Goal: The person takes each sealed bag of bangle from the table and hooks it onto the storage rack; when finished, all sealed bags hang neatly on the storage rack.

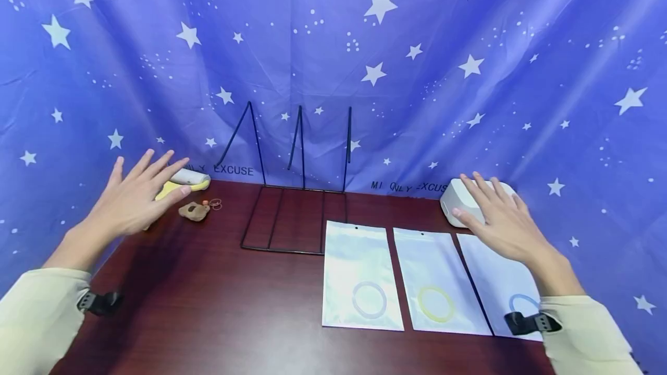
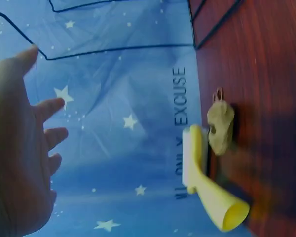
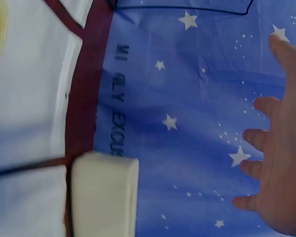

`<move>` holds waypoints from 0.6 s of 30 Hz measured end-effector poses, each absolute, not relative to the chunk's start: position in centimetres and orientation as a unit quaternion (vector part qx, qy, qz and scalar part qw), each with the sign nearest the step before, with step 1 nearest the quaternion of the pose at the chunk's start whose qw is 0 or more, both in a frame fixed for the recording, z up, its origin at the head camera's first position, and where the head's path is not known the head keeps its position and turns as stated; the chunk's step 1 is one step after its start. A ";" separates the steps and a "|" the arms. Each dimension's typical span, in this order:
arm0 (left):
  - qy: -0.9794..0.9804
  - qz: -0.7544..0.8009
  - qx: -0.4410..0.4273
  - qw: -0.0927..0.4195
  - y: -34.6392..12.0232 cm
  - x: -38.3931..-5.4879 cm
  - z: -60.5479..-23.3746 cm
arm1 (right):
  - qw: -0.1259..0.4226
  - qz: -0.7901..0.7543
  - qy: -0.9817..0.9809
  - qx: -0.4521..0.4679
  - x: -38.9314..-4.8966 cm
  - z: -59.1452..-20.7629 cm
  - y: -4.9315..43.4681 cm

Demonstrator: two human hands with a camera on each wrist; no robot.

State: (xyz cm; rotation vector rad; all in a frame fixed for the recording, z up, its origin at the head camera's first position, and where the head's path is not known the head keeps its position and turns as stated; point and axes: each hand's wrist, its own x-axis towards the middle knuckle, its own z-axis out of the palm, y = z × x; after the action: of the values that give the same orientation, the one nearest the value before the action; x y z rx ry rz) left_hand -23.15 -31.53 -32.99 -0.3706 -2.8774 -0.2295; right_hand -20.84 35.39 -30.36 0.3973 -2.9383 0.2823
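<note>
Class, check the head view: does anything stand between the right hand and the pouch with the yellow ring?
Nothing visible does: the pouch with the yellow ring lies uncovered on the table, and the right hand holds nothing.

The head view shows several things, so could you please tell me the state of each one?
Left hand: fingers spread, holding nothing
Right hand: fingers extended, holding nothing
Black wire rack: standing, nothing between its uprights
Left pouch: lying flat, overlapping the rack's base
Middle pouch: lying flat
Right pouch: lying flat, partly hidden
White box: partly hidden by right hand
Yellow tool: lying down, partly hidden
Brown keychain: lying down
Curtain: hanging, creased
</note>
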 end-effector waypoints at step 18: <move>-0.927 -0.331 -0.152 0.091 -25.0 -24.7 -42.9 | 0.042 0.276 -0.949 0.147 -23.6 -38.3 31.1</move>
State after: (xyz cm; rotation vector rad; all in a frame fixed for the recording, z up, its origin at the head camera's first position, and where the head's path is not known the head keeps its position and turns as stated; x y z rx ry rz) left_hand -24.71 -24.96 -42.86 -0.4527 -2.7528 -0.9847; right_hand -23.63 31.10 -38.26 0.4500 -2.9042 0.8435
